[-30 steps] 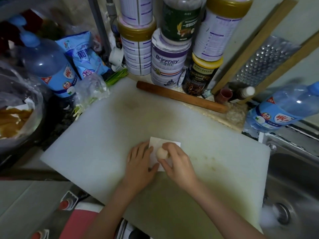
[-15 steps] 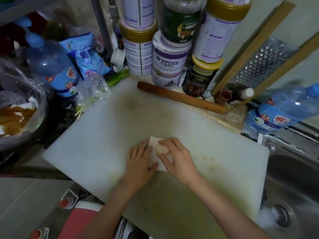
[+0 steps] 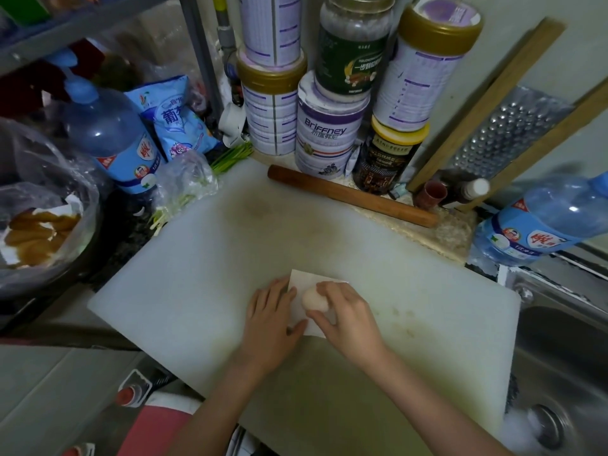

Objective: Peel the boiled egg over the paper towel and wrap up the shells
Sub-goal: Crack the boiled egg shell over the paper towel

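Observation:
A pale boiled egg rests on a small white paper towel in the middle of a big white cutting board. My right hand curls over the egg from the right, thumb and fingers gripping it against the towel. Flat on the towel's left edge lies my left hand, fingers spread, pinning the paper down. Much of the towel is hidden under both hands. No loose shell pieces are visible.
A wooden rolling pin lies along the board's far edge, with stacked tins and jars behind it. Water bottles stand far left and far right. A bagged bowl sits left; a steel sink lies right.
My right hand has shifted its grip slightly on the egg, pressing it on the towel. The left hand has stayed flat on the paper.

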`<action>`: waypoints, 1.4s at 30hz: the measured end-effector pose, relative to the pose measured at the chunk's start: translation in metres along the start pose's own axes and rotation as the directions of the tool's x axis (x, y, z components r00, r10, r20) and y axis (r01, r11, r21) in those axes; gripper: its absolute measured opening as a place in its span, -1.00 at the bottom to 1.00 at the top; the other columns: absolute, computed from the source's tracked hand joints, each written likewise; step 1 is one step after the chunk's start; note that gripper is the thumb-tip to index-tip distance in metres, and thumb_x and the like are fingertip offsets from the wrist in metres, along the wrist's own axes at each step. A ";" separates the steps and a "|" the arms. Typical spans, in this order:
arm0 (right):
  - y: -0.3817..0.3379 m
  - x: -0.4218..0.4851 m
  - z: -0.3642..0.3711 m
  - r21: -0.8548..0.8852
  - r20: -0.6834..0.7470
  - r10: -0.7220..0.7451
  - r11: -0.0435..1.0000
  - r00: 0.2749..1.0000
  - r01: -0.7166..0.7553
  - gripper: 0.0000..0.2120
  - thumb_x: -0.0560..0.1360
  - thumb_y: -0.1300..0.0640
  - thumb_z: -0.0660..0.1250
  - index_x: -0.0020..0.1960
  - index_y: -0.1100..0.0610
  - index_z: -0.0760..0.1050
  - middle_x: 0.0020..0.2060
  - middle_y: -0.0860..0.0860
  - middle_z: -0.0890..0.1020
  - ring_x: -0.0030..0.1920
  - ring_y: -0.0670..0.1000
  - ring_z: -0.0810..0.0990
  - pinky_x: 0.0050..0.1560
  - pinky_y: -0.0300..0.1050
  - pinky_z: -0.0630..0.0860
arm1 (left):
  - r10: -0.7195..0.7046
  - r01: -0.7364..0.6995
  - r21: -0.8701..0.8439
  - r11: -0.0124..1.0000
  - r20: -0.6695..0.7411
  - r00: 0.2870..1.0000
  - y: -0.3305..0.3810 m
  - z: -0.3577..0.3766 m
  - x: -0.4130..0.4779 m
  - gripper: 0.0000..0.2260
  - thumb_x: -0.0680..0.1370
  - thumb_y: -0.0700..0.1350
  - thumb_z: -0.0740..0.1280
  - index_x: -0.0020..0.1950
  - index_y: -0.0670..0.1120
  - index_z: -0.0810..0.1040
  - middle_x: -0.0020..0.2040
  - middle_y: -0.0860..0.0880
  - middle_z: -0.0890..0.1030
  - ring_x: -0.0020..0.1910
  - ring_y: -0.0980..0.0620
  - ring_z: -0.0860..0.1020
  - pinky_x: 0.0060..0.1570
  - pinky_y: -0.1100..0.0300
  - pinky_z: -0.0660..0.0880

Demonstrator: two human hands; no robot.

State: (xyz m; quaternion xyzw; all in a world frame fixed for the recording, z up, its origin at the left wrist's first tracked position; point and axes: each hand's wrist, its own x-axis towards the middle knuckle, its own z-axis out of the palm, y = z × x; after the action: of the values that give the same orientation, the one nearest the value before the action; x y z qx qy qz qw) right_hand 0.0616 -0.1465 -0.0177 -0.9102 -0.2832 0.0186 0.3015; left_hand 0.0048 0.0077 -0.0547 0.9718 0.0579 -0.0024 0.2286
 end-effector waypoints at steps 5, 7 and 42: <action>-0.003 -0.002 0.003 -0.021 0.034 0.012 1.000 0.999 -0.011 -0.74 0.36 0.16 0.47 -0.05 0.23 0.48 -0.12 0.14 0.62 -0.12 0.17 0.59 -0.21 -0.10 0.51 | -0.008 0.008 0.005 1.000 0.002 1.000 0.001 0.000 0.001 -0.50 0.40 0.02 0.45 0.27 -0.16 0.50 0.33 -0.17 0.47 0.32 -0.19 0.42 0.32 -0.12 0.27; -0.001 0.000 0.003 -0.092 0.061 -0.021 0.995 0.998 0.027 -0.74 0.34 0.17 0.47 -0.07 0.23 0.46 -0.15 0.14 0.60 -0.14 0.19 0.58 -0.25 -0.12 0.47 | 0.000 0.000 0.012 1.000 -0.012 1.000 0.001 0.000 0.001 -0.50 0.39 0.01 0.47 0.26 -0.17 0.52 0.32 -0.18 0.48 0.30 -0.20 0.44 0.30 -0.13 0.29; -0.004 -0.004 0.000 0.030 0.037 0.014 0.999 0.999 -0.015 -0.70 0.40 0.19 0.42 0.12 0.18 0.53 0.01 0.08 0.60 -0.04 0.09 0.60 -0.04 -0.15 0.50 | -0.010 0.010 -0.005 1.000 0.026 1.000 -0.003 0.003 0.001 -0.49 0.46 0.08 0.38 0.34 -0.11 0.43 0.42 -0.11 0.37 0.39 -0.14 0.33 0.38 -0.07 0.21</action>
State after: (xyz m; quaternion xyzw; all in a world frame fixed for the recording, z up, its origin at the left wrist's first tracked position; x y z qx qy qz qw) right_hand 0.0559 -0.1459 -0.0159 -0.9070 -0.2820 0.0419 0.3100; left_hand 0.0057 0.0093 -0.0589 0.9708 0.0599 -0.0161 0.2316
